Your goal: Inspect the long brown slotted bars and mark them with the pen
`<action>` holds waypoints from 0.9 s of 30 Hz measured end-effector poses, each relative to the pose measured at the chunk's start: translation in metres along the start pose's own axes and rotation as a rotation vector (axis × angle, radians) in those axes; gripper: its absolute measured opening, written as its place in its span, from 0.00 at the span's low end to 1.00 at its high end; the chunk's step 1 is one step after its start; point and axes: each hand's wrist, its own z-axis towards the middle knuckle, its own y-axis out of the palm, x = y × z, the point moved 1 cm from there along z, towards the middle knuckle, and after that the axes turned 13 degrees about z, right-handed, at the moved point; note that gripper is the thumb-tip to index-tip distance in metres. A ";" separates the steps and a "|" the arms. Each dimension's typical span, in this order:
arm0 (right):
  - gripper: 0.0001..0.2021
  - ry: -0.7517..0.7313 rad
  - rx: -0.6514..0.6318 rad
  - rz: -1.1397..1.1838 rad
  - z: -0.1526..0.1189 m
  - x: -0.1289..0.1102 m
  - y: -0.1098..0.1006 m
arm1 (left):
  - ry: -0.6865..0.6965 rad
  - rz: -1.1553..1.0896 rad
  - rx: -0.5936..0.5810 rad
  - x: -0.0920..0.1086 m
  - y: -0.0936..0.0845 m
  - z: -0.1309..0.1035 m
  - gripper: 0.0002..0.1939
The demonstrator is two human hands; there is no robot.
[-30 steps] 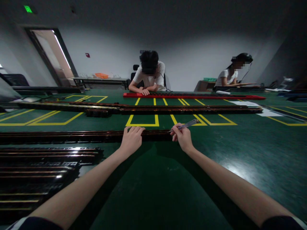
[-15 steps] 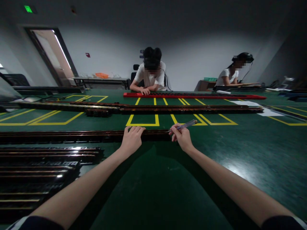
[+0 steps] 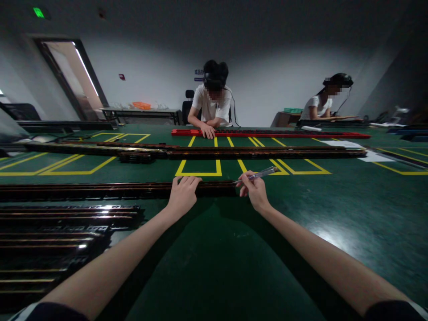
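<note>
A long dark rail [image 3: 100,190] with thin coppery lines lies across the green table in front of me. My left hand [image 3: 182,197] is closed over it near its right end, fingers curled over the far edge. In my right hand [image 3: 254,192] is a slim clear-handled screwdriver [image 3: 266,172], pinched between thumb and fingers. Its thin shaft points left and down, with the tip at the rail's right end. Whether the tip touches the rail, I cannot tell.
Several dark rails [image 3: 67,216] lie at the near left. Beyond the yellow floor-like markings runs another row of rails [image 3: 267,153]. A red bar [image 3: 284,133] lies before a co-worker [image 3: 210,102]; another person [image 3: 321,107] sits far right. White paper [image 3: 377,156] lies at right.
My hands and the screwdriver stay in nearly the same place. The co-worker opposite has raised their head and upper body slightly, and their hand has moved right along the red bar.
</note>
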 end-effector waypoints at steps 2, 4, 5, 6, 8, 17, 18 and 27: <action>0.19 0.007 0.023 0.018 0.000 0.000 0.000 | -0.008 0.009 0.002 0.000 0.000 0.000 0.25; 0.19 0.007 0.047 0.021 0.000 0.000 0.000 | -0.009 0.014 -0.002 0.000 0.000 0.000 0.25; 0.19 0.006 0.061 0.018 0.000 0.000 -0.001 | -0.007 0.015 -0.004 0.000 0.000 0.000 0.25; 0.19 0.005 0.078 0.011 0.000 0.000 -0.001 | -0.004 0.014 -0.007 0.000 0.001 0.000 0.25; 0.19 0.002 0.108 -0.008 0.000 0.001 -0.003 | 0.001 0.010 -0.016 -0.001 0.001 0.001 0.25; 0.20 -0.033 0.201 -0.045 0.001 0.002 -0.008 | -0.061 -0.003 -0.001 -0.004 0.000 -0.001 0.22; 0.20 -0.039 0.211 -0.054 0.001 0.002 -0.008 | -0.064 -0.004 0.003 -0.004 0.000 -0.001 0.22; 0.17 -0.154 0.316 -0.298 0.002 -0.001 -0.014 | -0.121 0.013 -0.002 -0.008 0.002 -0.002 0.19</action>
